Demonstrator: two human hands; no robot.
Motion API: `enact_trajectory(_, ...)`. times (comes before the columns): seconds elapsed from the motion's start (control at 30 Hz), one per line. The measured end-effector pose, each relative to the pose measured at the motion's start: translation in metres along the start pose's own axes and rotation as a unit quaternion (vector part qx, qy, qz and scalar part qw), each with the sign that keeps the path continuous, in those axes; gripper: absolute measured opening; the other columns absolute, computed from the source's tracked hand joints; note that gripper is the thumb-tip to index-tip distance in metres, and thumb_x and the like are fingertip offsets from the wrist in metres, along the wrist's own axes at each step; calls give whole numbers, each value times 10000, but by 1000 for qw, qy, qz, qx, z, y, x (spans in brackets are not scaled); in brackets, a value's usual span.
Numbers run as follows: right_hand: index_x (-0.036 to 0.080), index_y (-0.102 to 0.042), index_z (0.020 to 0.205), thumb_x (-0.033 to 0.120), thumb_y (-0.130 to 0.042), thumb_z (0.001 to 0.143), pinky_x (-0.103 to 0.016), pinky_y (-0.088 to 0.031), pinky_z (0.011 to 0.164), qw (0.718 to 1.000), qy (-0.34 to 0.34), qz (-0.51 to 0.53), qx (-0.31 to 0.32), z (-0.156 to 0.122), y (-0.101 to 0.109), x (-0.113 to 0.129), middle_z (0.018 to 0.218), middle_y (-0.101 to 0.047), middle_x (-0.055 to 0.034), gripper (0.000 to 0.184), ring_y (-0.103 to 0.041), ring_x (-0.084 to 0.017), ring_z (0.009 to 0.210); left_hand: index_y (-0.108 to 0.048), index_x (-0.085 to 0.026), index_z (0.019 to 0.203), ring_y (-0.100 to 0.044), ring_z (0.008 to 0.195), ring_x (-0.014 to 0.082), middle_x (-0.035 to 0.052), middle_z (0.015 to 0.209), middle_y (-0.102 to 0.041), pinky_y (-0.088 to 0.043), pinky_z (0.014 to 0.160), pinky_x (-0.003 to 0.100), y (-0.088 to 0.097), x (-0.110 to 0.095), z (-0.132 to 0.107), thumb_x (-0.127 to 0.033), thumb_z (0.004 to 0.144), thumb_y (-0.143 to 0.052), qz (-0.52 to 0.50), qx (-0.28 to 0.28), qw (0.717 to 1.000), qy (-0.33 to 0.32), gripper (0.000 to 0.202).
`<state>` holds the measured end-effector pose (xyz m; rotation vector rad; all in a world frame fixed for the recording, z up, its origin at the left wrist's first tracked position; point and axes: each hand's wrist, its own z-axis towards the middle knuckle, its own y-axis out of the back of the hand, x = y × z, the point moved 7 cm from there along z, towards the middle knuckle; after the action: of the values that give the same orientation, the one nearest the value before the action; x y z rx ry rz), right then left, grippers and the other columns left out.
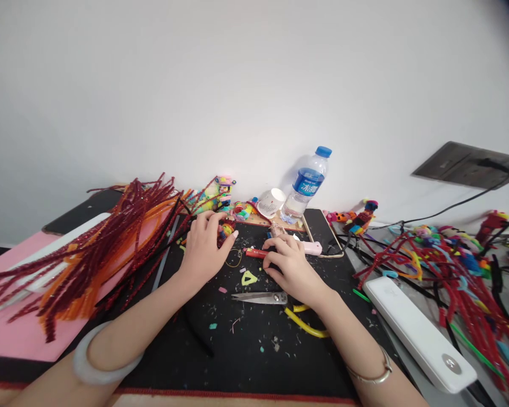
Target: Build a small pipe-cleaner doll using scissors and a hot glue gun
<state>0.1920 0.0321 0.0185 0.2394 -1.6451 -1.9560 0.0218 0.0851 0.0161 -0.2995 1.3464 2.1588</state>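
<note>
My left hand [206,243] is curled around a small red, yellow and blue pipe-cleaner figure [226,230], with thumb and fingertips at its sides; the hand hides part of it. My right hand [290,263] rests low over the mat, its bent fingers apart, by the end of a red pen-like stick [257,253]. Just behind that hand lies a pink corded tool [313,247], partly covered. Scissors [258,298] with yellow handles lie in front of the right hand, blades pointing left. A yellow pipe-cleaner triangle [249,277] sits between the hands.
Red and orange pipe cleaners [123,243] are heaped at left. A water bottle [306,185] and paper cup [271,202] stand by the wall. At right are a white elongated device [419,333] and tangled pipe cleaners [462,282]. Scraps litter the black mat [237,362].
</note>
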Motion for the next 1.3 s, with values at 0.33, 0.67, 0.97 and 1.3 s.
enact_trajectory(0.33,218,-622,833,146,-556,836,-448,-312,925,1000,8,21,20,-1,2,4,1170,-531,-58,98,-400,-247,1140,-394,-177,1282,-537,1032,326,140,1099,-539,-456,834,448,-9,15,2,-428,790,-533,109,63,991,49,570)
enact_trajectory(0.67,186,-547,1106,53,-452,694,-444,-390,841,972,-185,-53,-138,-11,27,-40,1165,-547,-117,444,-476,-291,1053,-416,-172,1252,-553,950,325,111,943,-612,-456,797,455,-8,17,5,-352,770,-573,36,47,998,35,539)
enact_trajectory(0.97,202,-559,1155,92,-503,679,-430,-407,771,961,-252,-104,-49,-16,3,-78,1043,-604,-127,491,-520,-311,967,-400,-202,1240,-495,1065,224,72,1085,-479,-400,964,398,4,0,5,-196,781,-571,-132,-14,991,-34,491)
enact_trajectory(1.3,200,-609,1016,319,-530,809,-321,-448,723,948,-197,17,-249,-20,36,-63,940,-664,-72,251,-609,-228,827,-325,-243,1311,-575,1058,257,70,1111,-584,-455,892,410,-5,6,2,-213,747,-616,-166,40,985,25,635)
